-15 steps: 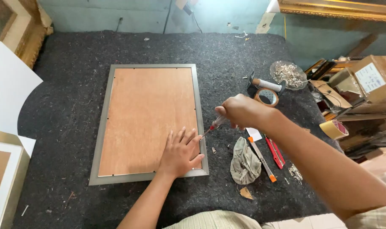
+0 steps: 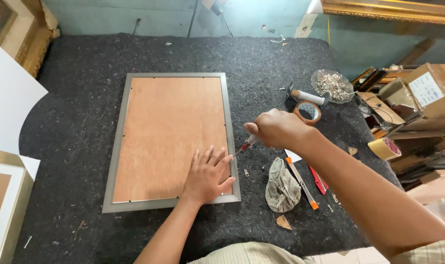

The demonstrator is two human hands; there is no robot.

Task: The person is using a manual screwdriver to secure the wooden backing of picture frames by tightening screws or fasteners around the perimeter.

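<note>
A grey picture frame (image 2: 118,146) lies face down on a dark felt table (image 2: 75,98), its brown backing board (image 2: 173,132) facing up. My left hand (image 2: 207,175) rests flat on the board's lower right corner, fingers spread. My right hand (image 2: 277,128) is closed around a small red-handled screwdriver (image 2: 245,145). Its tip touches the frame's right inner edge beside my left fingertips.
To the right of the frame lie a crumpled grey rag (image 2: 282,186), an orange-tipped tool (image 2: 303,186) and a red cutter (image 2: 319,180). Further back sit a tape roll (image 2: 307,112), a dish of metal bits (image 2: 331,85) and cardboard boxes (image 2: 423,93). White boards (image 2: 7,98) lie at left.
None of note: both hands and the screwdriver stay at the frame's right edge.
</note>
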